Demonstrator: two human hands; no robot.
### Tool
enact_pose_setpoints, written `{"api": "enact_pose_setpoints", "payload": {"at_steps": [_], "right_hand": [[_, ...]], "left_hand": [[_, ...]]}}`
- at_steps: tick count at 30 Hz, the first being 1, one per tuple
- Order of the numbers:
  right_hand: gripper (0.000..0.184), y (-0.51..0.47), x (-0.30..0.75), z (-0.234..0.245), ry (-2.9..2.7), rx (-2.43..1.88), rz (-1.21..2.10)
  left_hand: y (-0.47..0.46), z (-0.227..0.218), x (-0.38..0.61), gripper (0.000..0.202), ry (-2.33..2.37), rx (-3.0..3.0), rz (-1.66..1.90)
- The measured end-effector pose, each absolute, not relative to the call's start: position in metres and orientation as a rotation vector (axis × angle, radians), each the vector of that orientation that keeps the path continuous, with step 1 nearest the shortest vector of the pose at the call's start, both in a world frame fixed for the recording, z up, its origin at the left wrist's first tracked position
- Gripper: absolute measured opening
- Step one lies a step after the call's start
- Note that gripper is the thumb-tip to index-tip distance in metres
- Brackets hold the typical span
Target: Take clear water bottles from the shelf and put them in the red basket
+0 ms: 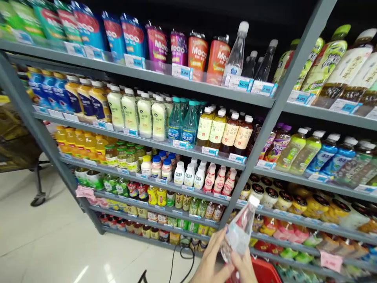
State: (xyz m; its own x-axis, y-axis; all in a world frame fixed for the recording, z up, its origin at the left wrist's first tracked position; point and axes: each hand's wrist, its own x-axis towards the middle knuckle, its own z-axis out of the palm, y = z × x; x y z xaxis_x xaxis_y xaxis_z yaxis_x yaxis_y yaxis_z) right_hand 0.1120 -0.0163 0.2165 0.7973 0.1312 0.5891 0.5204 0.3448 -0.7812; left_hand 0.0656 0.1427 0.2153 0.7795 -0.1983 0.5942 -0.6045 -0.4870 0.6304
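Note:
A clear plastic water bottle with a white cap (240,230) is held tilted in front of the lower shelves, near the bottom of the view. My left hand (209,257) wraps its lower left side from below. My right hand (245,267) grips its base on the right. Both hands are cut off by the bottom edge. On the top shelf stand similar clear bottles (237,53) above price tags.
A grey metal shelf rack (266,129) full of drink bottles and pouches fills the view. A red basket (265,272) sits below my hands. A black cable (176,257) lies on the pale tiled floor. At the left stands a wheeled cart (35,188).

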Motion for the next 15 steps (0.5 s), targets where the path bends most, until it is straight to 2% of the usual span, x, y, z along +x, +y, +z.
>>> {"api": "enact_pose_setpoints", "payload": {"at_steps": [6, 10, 12, 15], "right_hand": [[0.063, 0.023, 0.112, 0.239, -0.6, -1.128, -0.2], [0.061, 0.043, 0.105, 0.239, -0.505, -1.087, -0.23], [0.062, 0.05, 0.101, 0.235, -0.489, -1.089, -0.232], [0.066, 0.056, 0.097, 0.23, -0.486, -1.092, -0.254]], "left_hand": [[0.159, 0.246, 0.051, 0.072, -0.465, 1.939, 0.72], [0.166, 0.253, 0.043, 0.053, -0.389, 1.763, 0.874], [0.17, 0.256, 0.038, 0.05, -0.368, 1.682, 0.79], [0.174, 0.264, 0.033, 0.063, -0.388, 1.549, 0.518]]}}
